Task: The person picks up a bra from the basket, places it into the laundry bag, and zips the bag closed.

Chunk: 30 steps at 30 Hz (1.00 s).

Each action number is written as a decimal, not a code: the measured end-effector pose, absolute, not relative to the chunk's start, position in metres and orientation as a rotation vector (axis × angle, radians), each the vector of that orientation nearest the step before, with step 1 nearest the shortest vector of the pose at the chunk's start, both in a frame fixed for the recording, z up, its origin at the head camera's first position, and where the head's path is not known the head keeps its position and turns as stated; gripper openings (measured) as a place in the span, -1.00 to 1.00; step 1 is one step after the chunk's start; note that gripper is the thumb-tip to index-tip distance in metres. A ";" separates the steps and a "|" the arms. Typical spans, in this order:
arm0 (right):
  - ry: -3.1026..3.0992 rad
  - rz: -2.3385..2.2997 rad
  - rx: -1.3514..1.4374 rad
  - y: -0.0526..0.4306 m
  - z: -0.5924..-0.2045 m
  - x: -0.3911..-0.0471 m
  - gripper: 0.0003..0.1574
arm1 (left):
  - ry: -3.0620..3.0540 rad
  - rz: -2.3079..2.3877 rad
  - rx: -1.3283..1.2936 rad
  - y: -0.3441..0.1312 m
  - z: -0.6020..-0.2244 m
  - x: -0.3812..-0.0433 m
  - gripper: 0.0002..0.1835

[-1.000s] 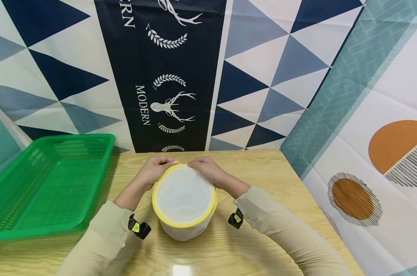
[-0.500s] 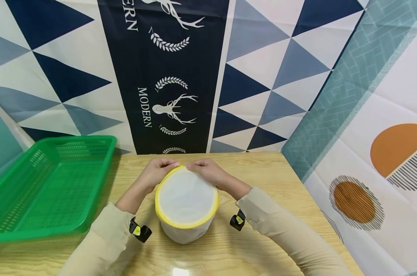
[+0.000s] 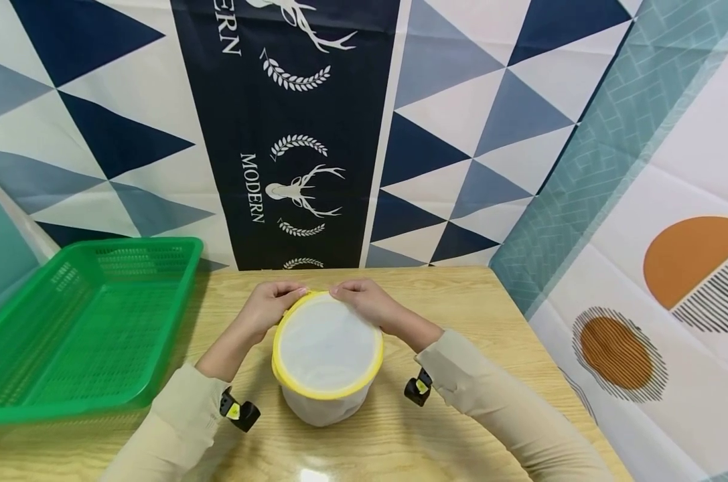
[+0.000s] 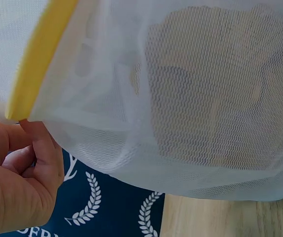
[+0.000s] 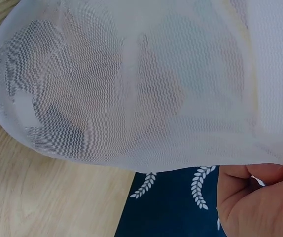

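A white mesh laundry bag [image 3: 330, 343] with a yellow rim stands upright on the table, its round white top facing up. At its far edge, my left hand [image 3: 266, 309] pinches the yellow rim between thumb and fingers. Just to the right, my right hand [image 3: 366, 304] grips the same rim, a small gap between the two sets of fingertips. In the left wrist view the yellow trim [image 4: 40, 59] runs down to my left fingertips, and darker contents [image 4: 220, 94] show through the mesh. The right wrist view shows greyish and tan shapes [image 5: 77, 84] inside the bag.
A green plastic basket [image 3: 177, 321] with slotted walls stands on the left of the wooden table [image 3: 460, 428]. Behind the table hangs a patterned cloth [image 3: 291, 100] in navy, white and blue. Another printed cloth [image 3: 617, 268] lines the right side.
The gap between my two hands' fingertips has widened slightly along the far rim. The bag sits a little further right in the view, which has itself shifted slightly.
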State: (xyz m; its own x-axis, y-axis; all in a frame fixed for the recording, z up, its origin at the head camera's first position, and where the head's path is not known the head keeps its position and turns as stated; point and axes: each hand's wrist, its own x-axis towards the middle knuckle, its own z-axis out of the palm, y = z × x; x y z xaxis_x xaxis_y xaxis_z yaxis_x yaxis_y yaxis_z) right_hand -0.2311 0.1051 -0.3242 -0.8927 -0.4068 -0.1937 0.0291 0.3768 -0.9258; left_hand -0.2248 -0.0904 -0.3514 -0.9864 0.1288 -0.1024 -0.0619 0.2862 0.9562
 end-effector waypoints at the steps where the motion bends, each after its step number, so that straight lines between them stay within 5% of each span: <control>1: 2.253 -1.522 -0.334 0.105 -0.321 -0.229 -0.62 | 2.382 1.789 0.071 -0.091 -0.351 -0.225 -0.66; 16: 2.344 -1.339 -0.480 0.107 -0.332 -0.244 -0.48 | 2.286 1.834 0.092 -0.088 -0.346 -0.229 -0.64; 30: 2.373 -1.334 -0.506 0.106 -0.331 -0.249 -0.64 | 2.390 1.790 0.050 -0.088 -0.343 -0.230 -0.66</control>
